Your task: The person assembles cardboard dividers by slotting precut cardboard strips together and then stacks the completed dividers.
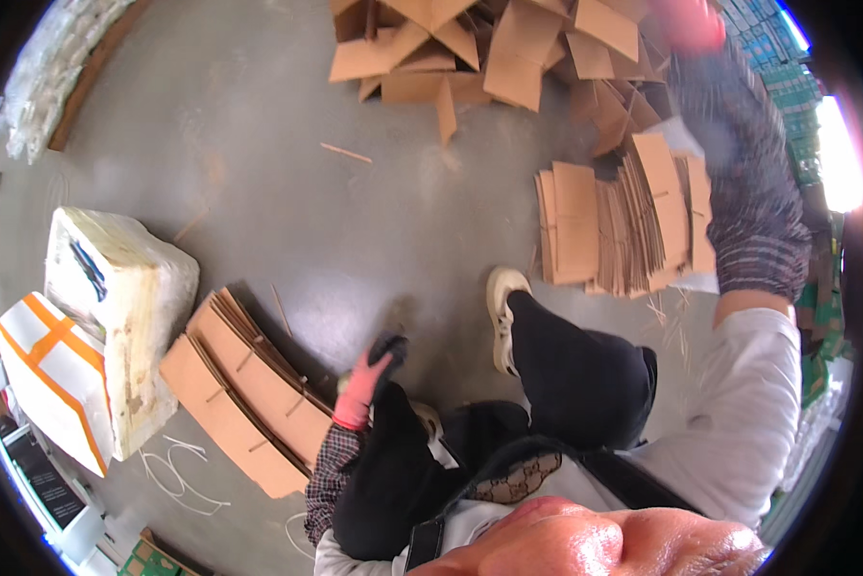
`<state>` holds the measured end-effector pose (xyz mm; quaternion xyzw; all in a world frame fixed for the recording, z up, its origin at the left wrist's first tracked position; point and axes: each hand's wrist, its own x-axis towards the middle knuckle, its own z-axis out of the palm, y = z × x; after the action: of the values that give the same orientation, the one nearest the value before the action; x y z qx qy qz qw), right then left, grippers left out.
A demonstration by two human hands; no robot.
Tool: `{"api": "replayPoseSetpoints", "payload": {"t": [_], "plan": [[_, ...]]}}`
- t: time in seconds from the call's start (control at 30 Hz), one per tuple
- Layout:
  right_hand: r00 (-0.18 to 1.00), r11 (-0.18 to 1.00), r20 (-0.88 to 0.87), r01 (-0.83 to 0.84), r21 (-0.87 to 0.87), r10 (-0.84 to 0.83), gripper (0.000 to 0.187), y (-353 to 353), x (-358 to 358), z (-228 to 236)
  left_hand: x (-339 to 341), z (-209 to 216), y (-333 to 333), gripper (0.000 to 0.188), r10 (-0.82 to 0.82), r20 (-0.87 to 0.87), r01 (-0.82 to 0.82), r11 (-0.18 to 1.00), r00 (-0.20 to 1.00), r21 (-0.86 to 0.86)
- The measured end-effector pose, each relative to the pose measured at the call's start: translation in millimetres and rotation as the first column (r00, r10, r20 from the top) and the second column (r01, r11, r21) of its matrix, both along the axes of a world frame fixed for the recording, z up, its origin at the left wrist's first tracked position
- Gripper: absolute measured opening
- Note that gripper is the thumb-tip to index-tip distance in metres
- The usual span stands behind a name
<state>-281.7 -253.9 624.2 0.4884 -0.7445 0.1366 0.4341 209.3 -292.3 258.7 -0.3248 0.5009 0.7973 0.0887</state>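
Note:
My left hand (364,382), in a pink glove with dark fingers, hangs beside my left knee with its fingers loosely bent. Nothing shows in it. Just left of it on the floor are stacks of flat folded cardboard (259,379). My right arm, in a dark patterned sleeve (753,182), stretches far forward at the right. At its end my right hand (691,24), in a pinkish-red glove, is smeared by motion next to a heap of opened cardboard boxes (523,53). Whether it holds anything is hidden by the blur. Below that heap stands a row of flat cardboard pieces (623,226).
A worn white foam box (124,317) and a white panel with orange tape (57,370) stand at the left. White strapping (187,480) lies looped on the floor. A thin strip (345,153) lies ahead. Green cartons (787,115) line the right side.

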Motion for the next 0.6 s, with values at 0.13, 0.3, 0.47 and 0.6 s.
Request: {"api": "replayPoseSetpoints", "payload": {"t": [0.13,0.3,0.47,0.6], "plan": [[0.972,0.974,0.232,-0.01,0.227,-0.044,0.05,106.7,34.9,-193.7,6.5,31.1,-6.9,0.044,0.224,0.069,-0.214,0.969,0.972,-0.125],[0.34,0.304,0.191,0.319,0.898,-0.921,0.067,303.5,118.1,-430.7,48.4,5.0,-5.0,0.052,0.094,0.149,0.039,0.711,0.984,-0.702],[0.292,0.325,0.235,0.315,0.892,-0.927,0.097,323.6,125.6,-437.2,97.2,56.0,-64.3,0.089,0.656,0.428,0.453,0.144,0.622,-0.88],[0.176,0.417,0.381,0.284,0.863,-0.908,0.099,330.8,86.5,-435.9,101.9,45.6,-71.6,0.106,0.699,0.573,0.608,0.247,0.427,-0.754]]}}
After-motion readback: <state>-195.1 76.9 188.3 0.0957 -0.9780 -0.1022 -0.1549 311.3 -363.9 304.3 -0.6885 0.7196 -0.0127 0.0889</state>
